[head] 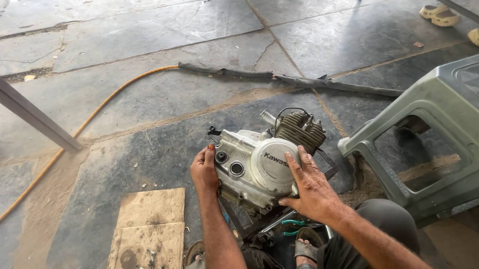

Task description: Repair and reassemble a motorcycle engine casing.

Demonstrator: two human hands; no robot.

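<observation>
Engine work on the floor, both hands on the side cover.

Your left hand (204, 170) is curled round the left edge of the grimy silver motorcycle engine block (263, 166), thumb up top, gripping the casing itself. Your right hand (312, 191) lies flat and spread on the round cover, pressing more than holding. The engine sits on the dusty stone slab floor (137, 96) right in front of your sandalled feet, finned dark cylinder (300, 129) pointing away from you. My worry: it's perched on bits of scrap, so if you shove that cover hard it could rock or tip toward the grey-green plastic stool (445, 138). Also those small loose bolts (146, 265) on the brown cardboard sheet (148, 234) are one knee-bump from scattering into the dirt.
</observation>
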